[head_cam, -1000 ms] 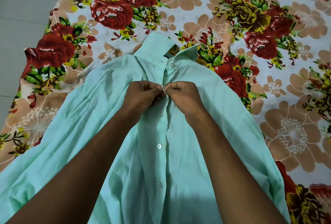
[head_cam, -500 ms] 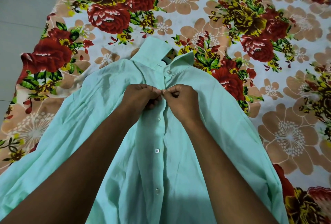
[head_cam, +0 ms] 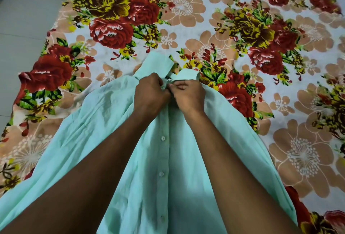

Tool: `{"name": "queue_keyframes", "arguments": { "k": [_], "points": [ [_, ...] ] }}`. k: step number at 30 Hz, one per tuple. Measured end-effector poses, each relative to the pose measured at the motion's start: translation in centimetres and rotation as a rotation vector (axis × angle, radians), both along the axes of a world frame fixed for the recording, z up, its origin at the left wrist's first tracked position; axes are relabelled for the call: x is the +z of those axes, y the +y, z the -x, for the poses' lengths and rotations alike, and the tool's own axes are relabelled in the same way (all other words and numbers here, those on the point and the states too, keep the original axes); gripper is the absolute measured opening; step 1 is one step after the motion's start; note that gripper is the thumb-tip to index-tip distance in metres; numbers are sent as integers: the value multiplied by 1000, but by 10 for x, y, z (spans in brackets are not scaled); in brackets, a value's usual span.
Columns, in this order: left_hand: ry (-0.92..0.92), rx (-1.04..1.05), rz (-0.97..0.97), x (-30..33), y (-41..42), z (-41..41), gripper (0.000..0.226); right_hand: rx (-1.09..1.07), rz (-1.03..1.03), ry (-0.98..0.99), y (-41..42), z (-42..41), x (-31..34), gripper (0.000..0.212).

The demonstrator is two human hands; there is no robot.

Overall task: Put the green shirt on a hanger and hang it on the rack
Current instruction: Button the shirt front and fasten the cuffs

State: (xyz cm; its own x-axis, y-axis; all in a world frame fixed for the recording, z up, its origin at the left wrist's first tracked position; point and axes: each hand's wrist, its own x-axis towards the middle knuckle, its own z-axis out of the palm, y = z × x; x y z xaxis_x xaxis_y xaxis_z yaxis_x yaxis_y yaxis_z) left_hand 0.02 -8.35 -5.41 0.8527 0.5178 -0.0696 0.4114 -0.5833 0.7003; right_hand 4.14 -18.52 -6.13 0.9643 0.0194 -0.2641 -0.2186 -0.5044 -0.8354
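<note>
The green shirt (head_cam: 104,132) lies front up on the flowered bedsheet, collar pointing away from me, with its lower buttons fastened. My left hand (head_cam: 150,94) and my right hand (head_cam: 188,95) meet just under the collar (head_cam: 158,63). Both pinch the shirt's front edges at the topmost button, fingers curled tight against each other. The button itself is hidden between my fingertips. No hanger and no rack show in this view.
The bedsheet (head_cam: 242,28) with red, yellow and tan flowers covers the whole surface under the shirt. A pale tiled floor (head_cam: 22,28) runs along the left edge of the sheet.
Both hands have moved up the shirt's front from the second button to the collar button. The collar's right wing now lies lower and flatter.
</note>
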Motion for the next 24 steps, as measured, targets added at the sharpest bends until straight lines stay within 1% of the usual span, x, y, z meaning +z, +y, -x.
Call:
{"name": "queue_keyframes", "arguments": {
  "k": [3,7,10,14,17,20,21,24],
  "points": [
    [38,20,62,-2,9,-5,18,7,66,-3,3,-6,-2,6],
    [68,71,176,-2,19,-9,13,33,84,-16,2,-8,-4,6],
    [95,49,107,2,18,-12,9,76,106,-33,4,-8,-2,12],
    [143,-21,6,6,15,-18,17,166,209,-77,9,-9,4,16],
    [125,0,26,6,16,-18,15,220,284,-69,14,-12,9,16],
    [97,100,125,6,18,-14,15,234,298,-28,15,-16,12,7],
    [85,129,194,6,18,-13,16,224,282,-23,14,-16,13,10],
    [60,205,478,10,18,-9,15,169,181,-24,10,-12,13,22]
  ]
}}
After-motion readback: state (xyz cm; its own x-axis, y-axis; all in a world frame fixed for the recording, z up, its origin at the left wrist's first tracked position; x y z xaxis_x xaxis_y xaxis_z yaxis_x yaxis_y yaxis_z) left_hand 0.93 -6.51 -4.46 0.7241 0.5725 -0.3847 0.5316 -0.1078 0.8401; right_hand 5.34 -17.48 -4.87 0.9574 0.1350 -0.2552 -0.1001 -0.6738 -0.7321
